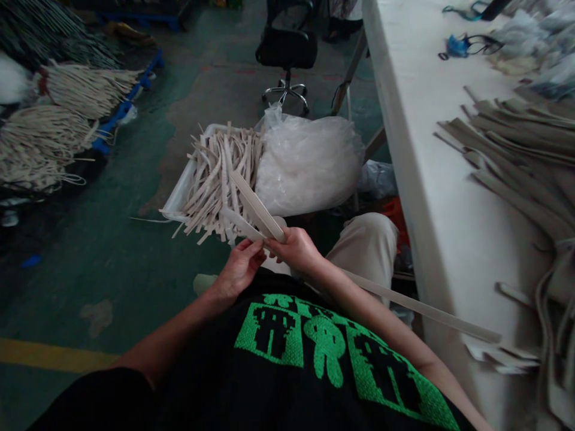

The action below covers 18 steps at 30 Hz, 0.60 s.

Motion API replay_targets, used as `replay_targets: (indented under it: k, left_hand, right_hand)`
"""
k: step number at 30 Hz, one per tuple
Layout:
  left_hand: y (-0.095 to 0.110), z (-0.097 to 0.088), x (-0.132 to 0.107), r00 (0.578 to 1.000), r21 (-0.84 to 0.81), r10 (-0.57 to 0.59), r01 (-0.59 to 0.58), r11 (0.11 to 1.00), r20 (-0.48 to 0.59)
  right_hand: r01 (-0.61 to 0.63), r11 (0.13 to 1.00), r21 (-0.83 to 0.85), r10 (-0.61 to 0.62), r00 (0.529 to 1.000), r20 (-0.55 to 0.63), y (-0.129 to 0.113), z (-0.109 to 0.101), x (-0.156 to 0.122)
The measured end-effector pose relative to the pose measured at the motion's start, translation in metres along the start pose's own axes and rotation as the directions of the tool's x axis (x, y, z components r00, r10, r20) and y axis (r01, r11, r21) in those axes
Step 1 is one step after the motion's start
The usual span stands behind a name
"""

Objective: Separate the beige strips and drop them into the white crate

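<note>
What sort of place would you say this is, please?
Probably a factory or workshop: there is a bin heaped with strips, a blue pallet with bundles, and a long table.

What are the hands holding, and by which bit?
Right hand: beige strips, by the end nearest the body. Left hand seems to pinch another strip.

We've got pale beige held strips [258, 208], cream-beige bin strips [220, 179], white bin [178, 190], grey-beige table strips [516, 161], off-white table [406, 179]. Our shirt [193, 371]: black, bright green blocky print [326, 341]. Trousers [368, 245] beige. Floor [153, 263] green, yellow line [54, 355]. Chair [287, 49] black, pallet [128, 102] blue.
</note>
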State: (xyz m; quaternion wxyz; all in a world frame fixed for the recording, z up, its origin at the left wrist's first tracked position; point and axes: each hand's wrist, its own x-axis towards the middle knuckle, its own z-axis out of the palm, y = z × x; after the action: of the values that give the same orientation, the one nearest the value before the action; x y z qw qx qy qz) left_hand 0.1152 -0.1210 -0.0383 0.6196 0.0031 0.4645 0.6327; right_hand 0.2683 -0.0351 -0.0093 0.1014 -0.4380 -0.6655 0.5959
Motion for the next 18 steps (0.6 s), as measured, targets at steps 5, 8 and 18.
replay_targets:
  k: [5,8,18]
  left_hand:
    - [0.01,-0.005,0.003,0.991,-0.002,0.091,-0.091,0.996,-0.094]
    - [0.006,-0.001,-0.001,0.998,0.029,0.038,-0.037,0.999,-0.049]
    - [0.016,0.005,0.007,0.994,0.06,0.086,-0.082,0.995,-0.068]
  right_hand:
    - [-0.081,0.995,0.066,0.071,0.988,0.137,-0.002,-0.008,-0.009]
    - [-0.04,0.999,0.024,0.039,0.998,0.054,-0.004,-0.005,-0.009]
    - [-0.065,0.995,0.071,0.061,0.996,0.062,-0.012,-0.014,-0.01]
